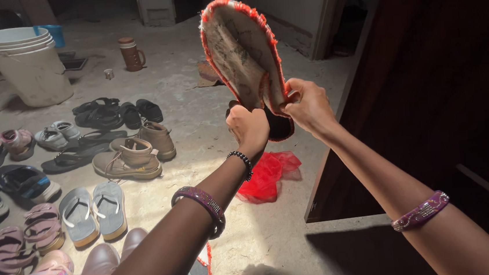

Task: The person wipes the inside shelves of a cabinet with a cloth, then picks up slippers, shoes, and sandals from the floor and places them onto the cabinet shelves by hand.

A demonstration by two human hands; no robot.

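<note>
Both forearms stretch out, left hand (248, 128) and right hand (309, 104) pinching an upturned slipper (243, 53) by its heel. Held only there, it could tip and drop onto the red cloth (268, 175).

Left hand (248, 128): closed on the heel end of a red-trimmed slipper (244, 56).
Right hand (309, 104): pinching the slipper's edge.
Slipper: raised, sole facing the camera.
Floor: red cloth (268, 176), rows of shoes (129, 155), white buckets (26, 64), brown mug (131, 54).
</note>
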